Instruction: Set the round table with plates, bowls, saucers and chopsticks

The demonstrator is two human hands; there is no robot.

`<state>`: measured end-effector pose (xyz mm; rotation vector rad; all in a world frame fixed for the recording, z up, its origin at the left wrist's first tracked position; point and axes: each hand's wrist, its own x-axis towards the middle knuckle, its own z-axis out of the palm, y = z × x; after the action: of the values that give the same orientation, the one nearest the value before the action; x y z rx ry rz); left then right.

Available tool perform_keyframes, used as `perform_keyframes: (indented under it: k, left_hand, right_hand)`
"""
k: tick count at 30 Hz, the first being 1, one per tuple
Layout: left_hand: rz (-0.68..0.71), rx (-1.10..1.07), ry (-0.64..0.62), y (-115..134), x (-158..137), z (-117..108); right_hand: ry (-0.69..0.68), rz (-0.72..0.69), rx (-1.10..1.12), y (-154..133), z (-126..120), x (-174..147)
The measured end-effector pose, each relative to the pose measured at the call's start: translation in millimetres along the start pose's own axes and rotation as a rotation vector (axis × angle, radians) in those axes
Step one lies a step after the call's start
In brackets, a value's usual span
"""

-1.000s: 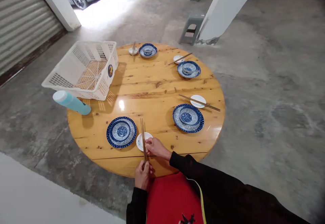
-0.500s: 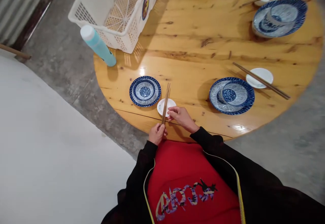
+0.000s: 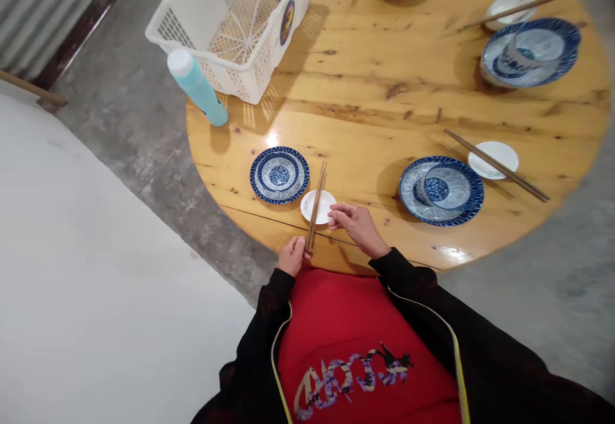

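Note:
A pair of brown chopsticks [image 3: 316, 209] lies across a small white dish [image 3: 327, 206], near ends toward me. My left hand [image 3: 291, 256] is at the table's edge, its curled fingers closed at the near ends of the chopsticks. Over the right rim of the dish is my right hand [image 3: 358, 227], thumb and index finger slightly apart, with nothing visible between them. It is clear of the chopsticks; whether it touches the dish I cannot tell. Left of the dish sits a blue-patterned plate [image 3: 256, 191] with a smaller patterned piece stacked in it.
On the round wooden table [image 3: 355, 148], a white plastic crate [image 3: 235, 78] and a light-blue bottle [image 3: 202, 94] stand at the left. To the right are a patterned plate [image 3: 408, 203] with a clear-looking cup and another dish [image 3: 502, 155] with chopsticks [image 3: 500, 166]. More settings stand farther back.
My right hand has drawn back rightward from the chopsticks. My left hand has shifted slightly left, showing more of their near ends. The whole view has shifted a little.

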<state>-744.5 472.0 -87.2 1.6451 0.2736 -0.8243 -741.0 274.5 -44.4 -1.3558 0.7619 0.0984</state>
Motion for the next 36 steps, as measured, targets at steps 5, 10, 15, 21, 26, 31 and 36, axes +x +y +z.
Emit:
perform_keyframes:
  k: [5,10,15,21,26,31,36]
  left_hand:
    - [-0.003,-0.075,0.113,-4.1,-2.6,-15.8]
    - [0.022,-0.103,0.209,-18.9,-9.5,-38.9]
    - [-0.013,-0.151,0.228,-29.8,-8.7,-53.8]
    - [-0.015,-0.114,0.161,-31.5,-5.2,-64.2]
    - [-0.021,-0.072,0.127,-38.9,-1.9,-77.8]
    - [-0.081,-0.062,0.088,-50.2,2.3,-90.7]
    - [-0.219,0.038,0.144,-62.8,-7.8,-100.8]
  right_hand:
    - [0.056,-0.031,-0.023,12.6,-21.8,-18.9]
    - [0.074,0.077,-0.095,35.8,-25.3,-42.8]
    - [-0.056,0.203,-0.059,50.2,-7.6,-53.3]
    - [-0.136,0.255,-0.053,54.7,13.4,-60.0]
    - [-0.115,0.27,-0.061,83.4,20.8,-68.3]
    - [-0.119,0.283,-0.172,99.7,21.0,-82.9]
    - [-0.113,0.228,-0.24,103.0,22.5,-83.9]
